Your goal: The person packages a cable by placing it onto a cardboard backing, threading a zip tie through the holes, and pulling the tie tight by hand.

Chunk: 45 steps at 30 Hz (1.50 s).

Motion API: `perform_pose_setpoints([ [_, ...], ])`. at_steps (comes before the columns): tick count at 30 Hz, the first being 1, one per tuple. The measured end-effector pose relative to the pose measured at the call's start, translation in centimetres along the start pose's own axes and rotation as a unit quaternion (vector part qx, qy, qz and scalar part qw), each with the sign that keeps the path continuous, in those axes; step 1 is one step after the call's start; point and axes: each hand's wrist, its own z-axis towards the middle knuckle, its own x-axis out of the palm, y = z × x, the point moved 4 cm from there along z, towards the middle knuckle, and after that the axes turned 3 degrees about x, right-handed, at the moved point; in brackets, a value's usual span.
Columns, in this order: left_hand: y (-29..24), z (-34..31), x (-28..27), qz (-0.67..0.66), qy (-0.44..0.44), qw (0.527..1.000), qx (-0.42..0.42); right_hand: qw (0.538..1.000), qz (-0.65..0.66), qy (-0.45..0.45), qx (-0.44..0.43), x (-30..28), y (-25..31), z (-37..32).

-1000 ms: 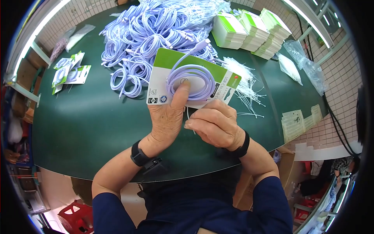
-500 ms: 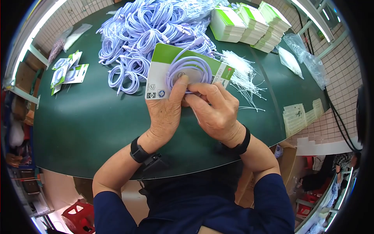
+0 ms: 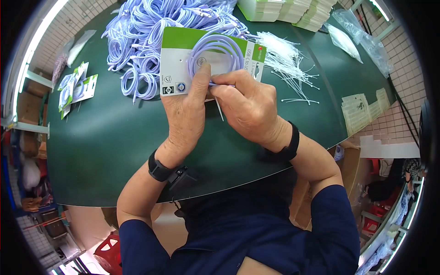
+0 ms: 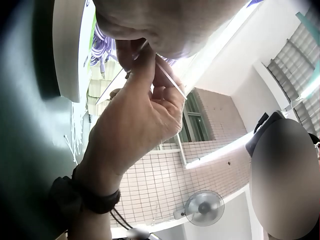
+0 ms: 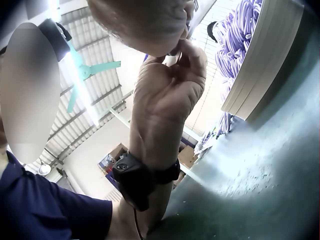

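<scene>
In the head view my left hand (image 3: pixel 185 112) grips a white and green printed card (image 3: pixel 176 62) by its lower edge, thumb on the front. A coiled lavender USB cable (image 3: pixel 239 57) lies against the card under that thumb. My right hand (image 3: pixel 250 103) pinches at the lower edge of the coil, fingertips close beside the left thumb. From between the hands a thin white cable tie (image 3: pixel 220 111) hangs down; its tail (image 4: pixel 171 77) also shows in the left wrist view. The fingertips hide where the tie meets the coil.
Behind the card lies a big heap of lavender cables (image 3: pixel 151 30). Loose white cable ties (image 3: pixel 286 57) are spread to the right, below stacks of cards (image 3: pixel 286 10). Several carded cables (image 3: pixel 75 89) lie at the left. A plastic bag (image 3: pixel 343 43) rests at the far right.
My right hand has moved up from below the card to the lower edge of the coil. The head view has shifted, so the card appears higher and further left.
</scene>
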Motion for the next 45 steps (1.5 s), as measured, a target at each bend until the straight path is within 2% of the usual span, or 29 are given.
perform_pose_setpoints([
  [5,-0.1,0.4,0.1,-0.024,0.019,0.999,-0.021,1.0,-0.013,0.0,0.005,-0.9,0.3,0.4],
  [17,-2.0,1.1,1.1,0.023,0.038,0.998,0.055,0.999,0.008,-0.02,-0.035,-1.5,1.4,0.0],
  [20,-2.9,1.0,1.8,-0.016,0.048,0.998,0.025,0.998,0.021,-0.024,-0.05,-1.8,1.9,0.1],
  [29,-3.1,1.0,1.9,0.002,0.078,0.997,-0.008,0.994,0.077,-0.033,-0.075,-2.0,2.4,-0.3],
  [32,-3.3,0.9,2.1,-0.01,0.053,0.999,-0.002,0.993,0.085,-0.033,-0.078,-2.0,2.4,-0.3],
  [45,-2.9,0.1,1.4,0.023,0.041,0.998,-0.038,0.99,0.105,-0.023,-0.089,-1.9,2.0,-0.5],
])
